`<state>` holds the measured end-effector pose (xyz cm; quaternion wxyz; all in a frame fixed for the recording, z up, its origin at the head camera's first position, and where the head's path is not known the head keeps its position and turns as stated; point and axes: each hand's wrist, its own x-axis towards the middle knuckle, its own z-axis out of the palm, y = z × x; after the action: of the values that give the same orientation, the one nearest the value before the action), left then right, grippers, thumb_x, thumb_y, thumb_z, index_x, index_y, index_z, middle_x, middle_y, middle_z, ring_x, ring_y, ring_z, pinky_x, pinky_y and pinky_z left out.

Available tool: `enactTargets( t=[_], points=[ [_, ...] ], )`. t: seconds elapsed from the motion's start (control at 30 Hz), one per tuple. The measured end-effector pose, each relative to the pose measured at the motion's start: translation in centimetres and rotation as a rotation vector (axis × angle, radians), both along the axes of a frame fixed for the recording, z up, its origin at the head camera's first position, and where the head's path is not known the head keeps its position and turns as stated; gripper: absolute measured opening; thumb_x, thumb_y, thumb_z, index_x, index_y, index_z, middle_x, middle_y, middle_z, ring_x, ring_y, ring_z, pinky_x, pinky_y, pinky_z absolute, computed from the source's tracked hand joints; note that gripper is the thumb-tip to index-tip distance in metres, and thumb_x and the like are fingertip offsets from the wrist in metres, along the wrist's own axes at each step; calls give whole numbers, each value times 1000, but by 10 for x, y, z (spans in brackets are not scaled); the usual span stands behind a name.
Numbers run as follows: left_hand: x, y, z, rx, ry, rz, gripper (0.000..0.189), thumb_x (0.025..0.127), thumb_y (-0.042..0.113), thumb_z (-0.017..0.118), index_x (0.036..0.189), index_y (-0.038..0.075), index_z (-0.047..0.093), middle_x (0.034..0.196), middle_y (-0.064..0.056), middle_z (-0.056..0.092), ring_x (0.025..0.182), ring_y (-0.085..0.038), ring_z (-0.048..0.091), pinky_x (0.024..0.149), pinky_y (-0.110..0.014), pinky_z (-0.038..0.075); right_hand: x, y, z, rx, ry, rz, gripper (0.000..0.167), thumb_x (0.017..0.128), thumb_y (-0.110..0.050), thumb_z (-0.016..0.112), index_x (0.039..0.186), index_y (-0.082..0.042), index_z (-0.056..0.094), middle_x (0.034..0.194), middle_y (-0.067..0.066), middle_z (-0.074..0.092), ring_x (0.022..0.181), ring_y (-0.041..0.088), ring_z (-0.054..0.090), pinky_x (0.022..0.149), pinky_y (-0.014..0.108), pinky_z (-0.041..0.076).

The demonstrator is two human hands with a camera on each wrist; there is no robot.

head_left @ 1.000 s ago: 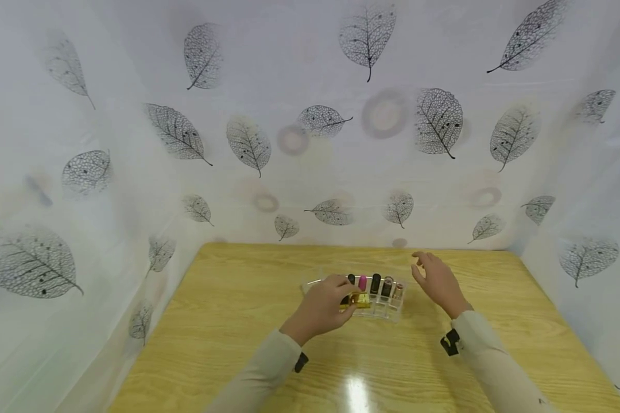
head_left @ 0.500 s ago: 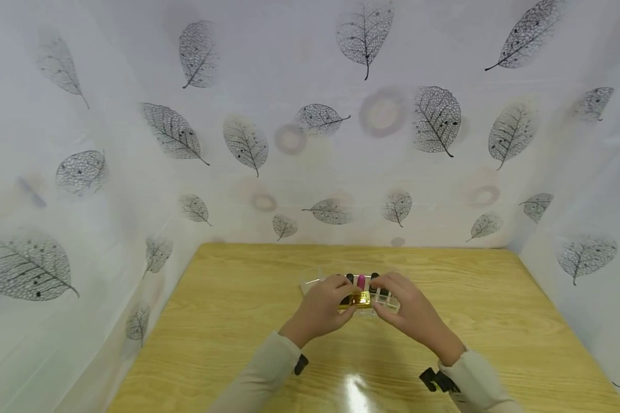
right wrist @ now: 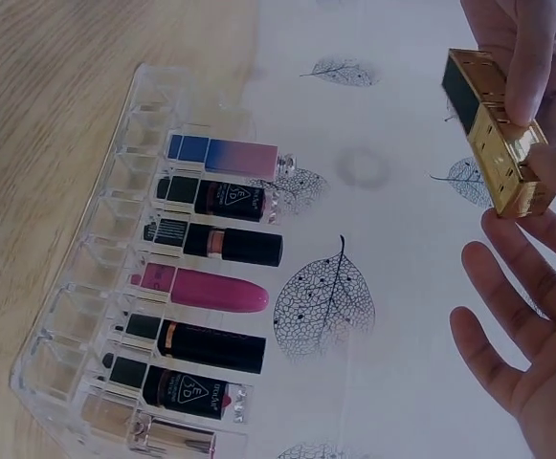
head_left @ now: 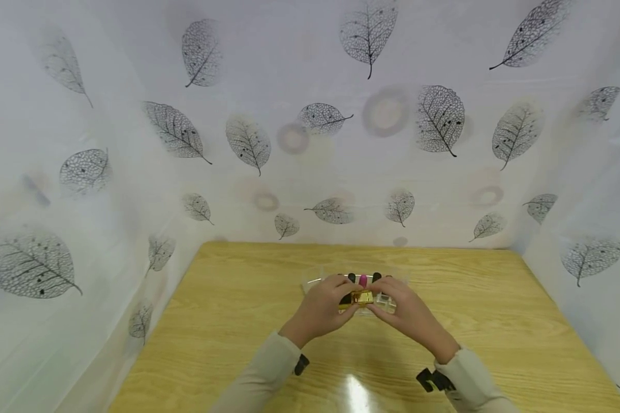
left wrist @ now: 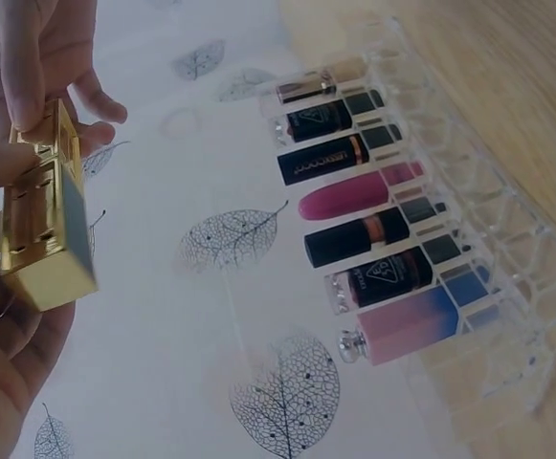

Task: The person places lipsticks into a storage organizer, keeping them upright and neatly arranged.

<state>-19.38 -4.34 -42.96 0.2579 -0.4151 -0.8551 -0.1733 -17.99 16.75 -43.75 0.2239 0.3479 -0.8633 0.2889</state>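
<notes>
A boxy gold lipstick [head_left: 363, 297] with a dark side panel is held between both hands, above the front of a clear lipstick stand [head_left: 310, 283]. The left hand [head_left: 317, 310] pinches one end between thumb and fingers. From the other end the right hand [head_left: 413, 312] pinches it with thumb and index finger, while its remaining fingers spread out in the right wrist view. In the stand, a row of lipsticks includes a magenta tube [right wrist: 218, 290], black tubes [right wrist: 215, 344] and a pink-and-blue tube [right wrist: 230, 155]. Cap and base of the gold lipstick look joined.
Several slots at the stand's front [right wrist: 57, 325] hold nothing. The stand rests on a wood-grain table [head_left: 237, 332]. White leaf-print sheets [head_left: 310, 172] enclose the table at the back and sides. Each wrist wears a black strap mount [head_left: 434, 380].
The right hand has come in from the right of the stand and taken hold of the gold lipstick's right end. The left hand has stayed in place, holding it.
</notes>
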Motion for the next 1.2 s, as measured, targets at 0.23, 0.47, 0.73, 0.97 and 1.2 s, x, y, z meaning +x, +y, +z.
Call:
enactTargets(
  t=[0.23, 0.47, 0.73, 0.97, 1.2],
  points=[
    [2, 1, 5, 86, 15, -37, 36, 77, 23, 77, 108, 13, 64, 94, 3, 65, 88, -9, 60, 75, -19, 52, 2, 3, -5, -52, -73, 17, 34, 73, -6, 77, 103, -16, 63, 97, -6, 64, 86, 8, 61, 73, 25, 54],
    [5, 3, 11, 145, -97, -97, 41, 77, 21, 77, 113, 11, 60, 97, 1, 66, 93, -11, 61, 80, -19, 51, 3, 0, -16, -82, -122, 26, 32, 75, -6, 76, 104, -14, 63, 96, -4, 65, 85, 11, 62, 73, 26, 54],
    [5, 8, 12, 244, -212, -175, 51, 74, 13, 79, 119, 7, 57, 94, -1, 64, 85, -9, 58, 78, -16, 49, 5, -10, -22, -74, -134, 39, 25, 78, -12, 75, 99, -15, 63, 94, -5, 65, 85, 8, 62, 73, 29, 54],
    [4, 13, 7, 353, -278, -190, 50, 76, 12, 77, 120, 2, 56, 111, -9, 65, 94, -14, 62, 82, -16, 50, 6, -15, -24, -164, -148, 59, 20, 79, -9, 73, 96, -15, 64, 91, -5, 67, 82, 5, 61, 69, 24, 53],
    [7, 13, 6, 431, -343, -103, 42, 78, 18, 75, 115, 3, 59, 89, -4, 63, 76, -10, 59, 68, -18, 53, 7, -17, -25, -203, -131, -5, 21, 77, -9, 73, 96, -15, 65, 91, -4, 67, 82, 7, 62, 70, 28, 53]
  ],
)
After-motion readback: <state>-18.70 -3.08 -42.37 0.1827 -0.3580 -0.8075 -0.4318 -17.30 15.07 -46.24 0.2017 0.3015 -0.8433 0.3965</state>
